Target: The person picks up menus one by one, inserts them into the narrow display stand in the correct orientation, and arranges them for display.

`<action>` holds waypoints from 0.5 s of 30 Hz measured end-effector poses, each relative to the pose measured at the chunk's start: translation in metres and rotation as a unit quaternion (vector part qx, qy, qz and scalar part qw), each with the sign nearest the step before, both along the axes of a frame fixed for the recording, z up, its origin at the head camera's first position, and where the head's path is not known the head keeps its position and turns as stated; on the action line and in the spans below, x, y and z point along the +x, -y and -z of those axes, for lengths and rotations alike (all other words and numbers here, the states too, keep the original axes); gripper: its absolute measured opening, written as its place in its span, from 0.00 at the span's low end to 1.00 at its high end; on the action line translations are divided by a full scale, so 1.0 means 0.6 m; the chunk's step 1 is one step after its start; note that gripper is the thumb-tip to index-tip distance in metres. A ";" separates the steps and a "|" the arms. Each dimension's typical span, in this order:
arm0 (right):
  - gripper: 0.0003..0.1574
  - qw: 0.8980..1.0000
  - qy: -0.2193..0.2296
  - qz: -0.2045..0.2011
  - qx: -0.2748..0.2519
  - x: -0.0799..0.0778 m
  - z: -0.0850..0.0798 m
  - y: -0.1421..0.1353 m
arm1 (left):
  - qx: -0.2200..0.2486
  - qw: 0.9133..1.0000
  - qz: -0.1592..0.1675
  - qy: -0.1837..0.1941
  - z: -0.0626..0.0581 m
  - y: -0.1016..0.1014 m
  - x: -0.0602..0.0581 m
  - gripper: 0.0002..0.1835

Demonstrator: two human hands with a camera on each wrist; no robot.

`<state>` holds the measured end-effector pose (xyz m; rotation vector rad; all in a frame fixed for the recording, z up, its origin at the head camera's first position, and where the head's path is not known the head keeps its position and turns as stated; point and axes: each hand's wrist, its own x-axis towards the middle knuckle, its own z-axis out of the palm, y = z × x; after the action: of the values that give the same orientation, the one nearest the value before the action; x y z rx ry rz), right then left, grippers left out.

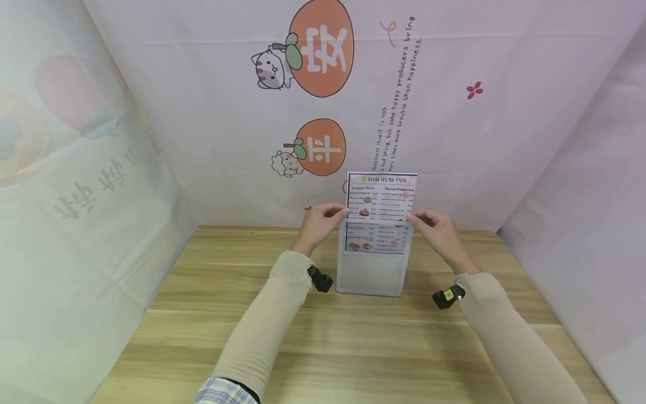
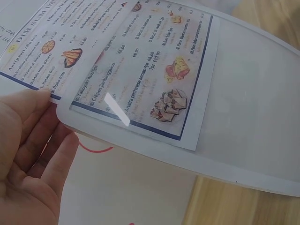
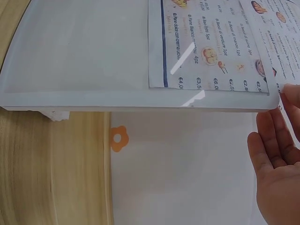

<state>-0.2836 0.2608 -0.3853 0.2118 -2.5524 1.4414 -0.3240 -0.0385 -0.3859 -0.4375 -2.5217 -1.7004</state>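
Observation:
A printed menu sheet (image 1: 382, 196) headed "DIM SUM INN" stands with its lower half inside a clear-fronted sign holder (image 1: 372, 276) with a pale rim. Its upper half sticks out above the holder's top edge. My left hand (image 1: 319, 225) pinches the sheet's left edge just above the holder. On the opposite edge, at about the same height, my right hand (image 1: 440, 234) pinches the sheet too. In the left wrist view, the thumb lies on the menu's front beside the holder's corner. The right wrist view cuts off part of the right hand (image 3: 281, 171).
The holder stands upright on a wooden table (image 1: 323, 348), toward its back edge. Behind it hangs a white cloth (image 1: 227, 140) printed with cartoon fruit and lettering. More cloth hangs at the left and right sides. A small black camera (image 1: 320, 279) sits on each wrist.

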 end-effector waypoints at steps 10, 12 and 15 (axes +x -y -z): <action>0.31 1.000 -0.002 -0.014 0.001 -0.004 0.011 -0.007 | -0.001 1.000 -0.001 -0.004 0.007 -0.001 -0.002 0.15; 0.31 1.000 0.000 -0.012 0.000 -0.004 0.012 -0.007 | 0.000 1.000 0.000 -0.006 0.008 -0.001 -0.002 0.15; 0.32 1.000 0.004 -0.011 0.000 -0.005 0.014 -0.008 | 0.000 1.000 0.004 -0.004 0.009 0.000 -0.001 0.15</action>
<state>-0.2864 0.2656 -0.3936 0.2362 -2.5637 1.4541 -0.3244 -0.0383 -0.3911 -0.4547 -2.5168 -1.6979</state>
